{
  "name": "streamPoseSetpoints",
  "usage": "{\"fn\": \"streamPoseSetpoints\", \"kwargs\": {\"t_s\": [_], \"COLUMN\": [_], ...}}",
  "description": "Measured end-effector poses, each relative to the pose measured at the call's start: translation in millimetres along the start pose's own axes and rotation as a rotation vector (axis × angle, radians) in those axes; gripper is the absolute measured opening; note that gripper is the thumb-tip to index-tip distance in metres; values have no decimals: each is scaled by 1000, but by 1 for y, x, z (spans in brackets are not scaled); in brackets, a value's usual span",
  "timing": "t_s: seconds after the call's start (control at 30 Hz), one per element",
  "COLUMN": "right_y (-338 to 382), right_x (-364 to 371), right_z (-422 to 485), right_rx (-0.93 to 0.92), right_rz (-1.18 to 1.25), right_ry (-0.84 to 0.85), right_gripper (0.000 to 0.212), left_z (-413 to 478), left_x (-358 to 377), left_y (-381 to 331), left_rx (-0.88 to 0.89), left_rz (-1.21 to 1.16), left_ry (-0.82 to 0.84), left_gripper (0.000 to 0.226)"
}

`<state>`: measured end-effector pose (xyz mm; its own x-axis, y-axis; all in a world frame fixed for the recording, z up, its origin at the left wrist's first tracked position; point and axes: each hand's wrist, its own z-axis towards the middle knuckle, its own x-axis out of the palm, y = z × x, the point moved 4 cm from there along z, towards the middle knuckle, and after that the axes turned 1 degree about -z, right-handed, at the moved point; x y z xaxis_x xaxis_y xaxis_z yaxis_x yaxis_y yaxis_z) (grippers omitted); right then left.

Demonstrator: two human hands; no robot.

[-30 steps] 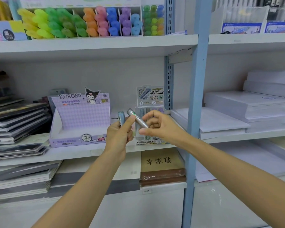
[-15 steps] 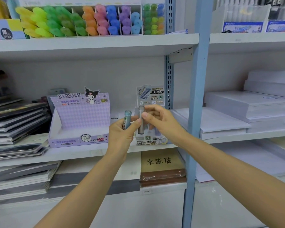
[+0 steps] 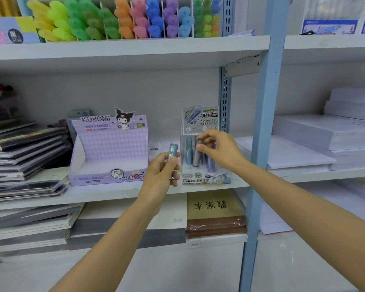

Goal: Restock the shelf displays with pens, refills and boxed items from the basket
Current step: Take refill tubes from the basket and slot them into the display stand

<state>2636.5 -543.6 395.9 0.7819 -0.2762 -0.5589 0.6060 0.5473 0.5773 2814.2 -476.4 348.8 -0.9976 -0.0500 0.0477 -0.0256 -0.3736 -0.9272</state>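
Our left grip (image 3: 160, 172) was curled round a slim teal-capped refill tube (image 3: 172, 153), holding it upright just left of the centre of the frame, in front of the white middle shelf (image 3: 114, 193). Our right grip (image 3: 220, 149), just right of centre, pinched the top of a grey cylindrical refill tube (image 3: 196, 158) between thumb and fingertips. That tube stood upright inside the clear plastic display box (image 3: 207, 180) on the shelf; we could not tell whether its lower end touched the box floor. In the same box a pale blue tube (image 3: 189, 153) stood just to its left and a lilac tube (image 3: 211, 164) just to its right, below the box's printed header card (image 3: 200, 119). The two grips were near each other but apart.

Left of the clear box, on the same shelf, sat a lilac cardboard KUROMI display carton (image 3: 108, 159). Stacks of dark flat notebooks (image 3: 23, 157) lay at the left edge of the frame. Rows of bright coloured highlighters (image 3: 114, 20) filled the upper left. A pale blue metal upright post (image 3: 266, 123) ran down right of centre, and beyond it, at the right, lay white paper reams (image 3: 325, 140). Under the clear box, on the shelf below, lay a brown-wrapped pack with a tan lettered label (image 3: 215, 209)
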Motion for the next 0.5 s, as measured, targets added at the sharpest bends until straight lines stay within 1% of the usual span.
{"fn": "streamPoseSetpoints", "kwargs": {"t_s": [0.17,0.27,0.33,0.4,0.5], "right_y": [4,4,5,6,7], "right_x": [-6,-10,-9,-6,-1], "right_z": [1,1,-1,-3,-4], "right_rx": [-79,-94,-96,-90,-106], "right_rz": [-101,-162,-159,-133,-140], "right_ry": [64,92,106,101,47], "right_gripper": [14,18,20,22,23], "left_z": [0,0,0,1,1], "left_x": [-1,1,2,3,3], "left_y": [6,10,13,15,15], "left_rx": [8,3,-13,-36,-51], "left_rz": [-10,-22,-40,-76,-108], "left_ry": [40,53,48,34,19], "left_gripper": [19,17,18,23,27]}}
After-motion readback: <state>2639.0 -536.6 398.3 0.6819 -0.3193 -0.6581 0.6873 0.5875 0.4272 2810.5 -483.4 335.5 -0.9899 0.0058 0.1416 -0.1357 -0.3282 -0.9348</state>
